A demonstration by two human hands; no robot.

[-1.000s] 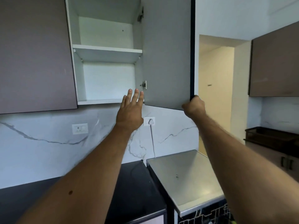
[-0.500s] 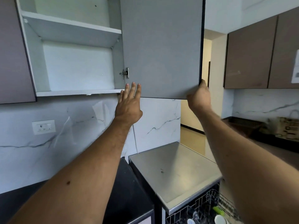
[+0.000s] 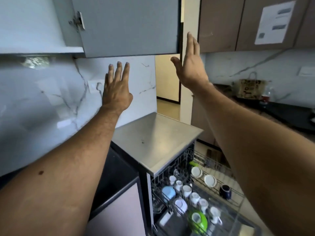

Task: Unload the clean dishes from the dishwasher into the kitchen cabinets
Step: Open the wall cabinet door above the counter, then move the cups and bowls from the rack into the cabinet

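Both hands are up with fingers spread and holding nothing, left hand (image 3: 115, 89) just under the open cabinet door (image 3: 126, 26), right hand (image 3: 190, 65) beside its edge, dishwasher rack (image 3: 196, 193) way below.

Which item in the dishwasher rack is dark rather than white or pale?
The dark blue cup at the rack's right side, alone beyond the two white saucers; the other cups are white or light blue.

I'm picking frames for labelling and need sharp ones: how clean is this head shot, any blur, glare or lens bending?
Head view: motion-smeared overall, worst at the cabinet door hinge and the dishwasher rack; the cups read as soft blobs. A bright reflection sits on the marble backsplash. Wide-angle bending stretches both forearms; the left hand and right hand stay readable.
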